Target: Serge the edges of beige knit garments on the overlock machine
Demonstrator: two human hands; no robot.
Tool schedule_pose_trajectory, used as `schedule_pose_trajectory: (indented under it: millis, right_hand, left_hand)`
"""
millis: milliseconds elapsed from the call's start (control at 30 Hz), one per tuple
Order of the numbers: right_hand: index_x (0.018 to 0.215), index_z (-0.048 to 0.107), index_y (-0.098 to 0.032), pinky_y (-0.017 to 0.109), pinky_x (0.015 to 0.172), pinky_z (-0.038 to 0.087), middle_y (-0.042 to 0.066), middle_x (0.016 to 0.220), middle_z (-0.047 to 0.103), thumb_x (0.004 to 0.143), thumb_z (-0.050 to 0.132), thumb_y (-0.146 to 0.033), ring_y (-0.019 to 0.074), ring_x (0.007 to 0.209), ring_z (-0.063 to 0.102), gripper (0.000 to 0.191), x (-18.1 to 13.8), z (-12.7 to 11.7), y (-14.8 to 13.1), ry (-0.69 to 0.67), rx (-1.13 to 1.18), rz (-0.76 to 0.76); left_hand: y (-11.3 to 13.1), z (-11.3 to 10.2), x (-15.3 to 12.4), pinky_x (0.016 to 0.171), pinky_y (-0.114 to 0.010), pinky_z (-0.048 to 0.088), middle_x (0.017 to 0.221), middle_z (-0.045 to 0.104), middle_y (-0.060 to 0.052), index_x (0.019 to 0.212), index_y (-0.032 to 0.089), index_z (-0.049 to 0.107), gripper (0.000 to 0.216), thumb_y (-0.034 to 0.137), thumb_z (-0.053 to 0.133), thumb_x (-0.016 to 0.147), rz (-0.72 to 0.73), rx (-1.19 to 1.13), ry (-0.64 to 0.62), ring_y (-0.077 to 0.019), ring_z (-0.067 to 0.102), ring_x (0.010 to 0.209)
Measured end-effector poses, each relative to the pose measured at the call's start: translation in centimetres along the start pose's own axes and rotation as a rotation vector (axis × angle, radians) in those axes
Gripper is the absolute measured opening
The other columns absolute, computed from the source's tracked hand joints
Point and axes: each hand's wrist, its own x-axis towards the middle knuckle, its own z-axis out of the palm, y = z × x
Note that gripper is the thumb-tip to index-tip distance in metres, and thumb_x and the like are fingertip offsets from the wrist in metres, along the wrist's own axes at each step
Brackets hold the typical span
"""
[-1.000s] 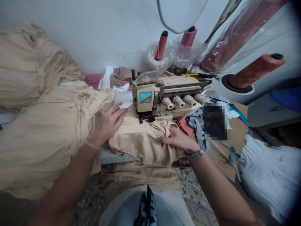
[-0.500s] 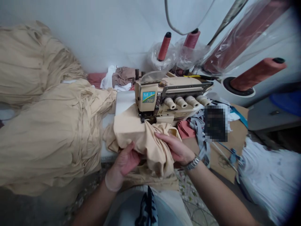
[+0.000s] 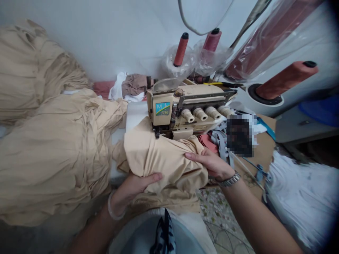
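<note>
Left hand (image 3: 137, 187): half open, fingers straight and together, pressed against the near side of the bunched beige cloth (image 3: 161, 162), not clenching it; a bangle (image 3: 113, 210) circles the wrist.
Right hand (image 3: 209, 163): half open, fingers spread, resting on top of the same cloth; a metal wristwatch (image 3: 230, 181) sits on the wrist.
Cloth: on the desk (image 3: 134, 113) edge, between the hands, touching the front of the sewing machine (image 3: 182, 109).
Left of it: a large heap of gathered beige fabric (image 3: 53, 148).
Behind: thread cones (image 3: 181, 49) in plastic bags.
Right of it: pink scraps (image 3: 206, 143), grey strips (image 3: 221, 141), a blurred square patch (image 3: 239, 135).
</note>
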Motion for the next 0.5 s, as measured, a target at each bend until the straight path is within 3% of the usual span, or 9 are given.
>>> schedule_pose_trajectory:
  millis: [100,267,400,500]
  right_hand:
    - [0.099,0.076,-0.018,0.031,0.073,0.061,0.005,0.087,0.079,0.067,0.088,-0.035,0.0204,0.075,0.075,0.039,-0.4,0.1,1.0,0.068,0.060,0.059]
    - [0.089,0.077,-0.016,0.028,0.064,0.060,0.005,0.079,0.078,0.067,0.089,-0.041,0.0195,0.067,0.072,0.035,-1.6,2.9,3.8,0.133,0.090,0.071]
    - [0.089,0.078,-0.017,0.028,0.063,0.058,0.006,0.082,0.078,0.066,0.087,-0.047,0.0196,0.067,0.071,0.038,-2.1,6.5,5.8,0.151,0.161,0.044]
    - [0.086,0.078,-0.017,0.029,0.068,0.058,0.007,0.085,0.078,0.068,0.086,-0.050,0.0204,0.072,0.072,0.038,-3.1,7.8,7.3,0.147,0.162,-0.007]
  left_hand:
    - [0.1,-0.6,0.3,0.108,-0.044,0.048,0.116,0.076,-0.008,0.107,0.020,0.076,0.044,0.047,0.081,0.072,0.023,0.125,-0.093,-0.0296,0.067,0.115]
    - [1.3,-0.8,0.8,0.098,-0.038,0.053,0.116,0.075,-0.009,0.116,0.016,0.070,0.060,0.043,0.087,0.065,0.077,-0.012,-0.173,-0.0282,0.068,0.110]
    - [2.3,-1.5,0.6,0.088,-0.035,0.057,0.111,0.076,-0.007,0.120,0.017,0.066,0.067,0.042,0.088,0.062,-0.023,-0.047,-0.221,-0.0278,0.070,0.104]
    - [2.2,-3.1,0.4,0.085,-0.036,0.058,0.104,0.077,-0.006,0.118,0.017,0.066,0.061,0.043,0.086,0.067,-0.104,0.025,-0.313,-0.0265,0.072,0.097]
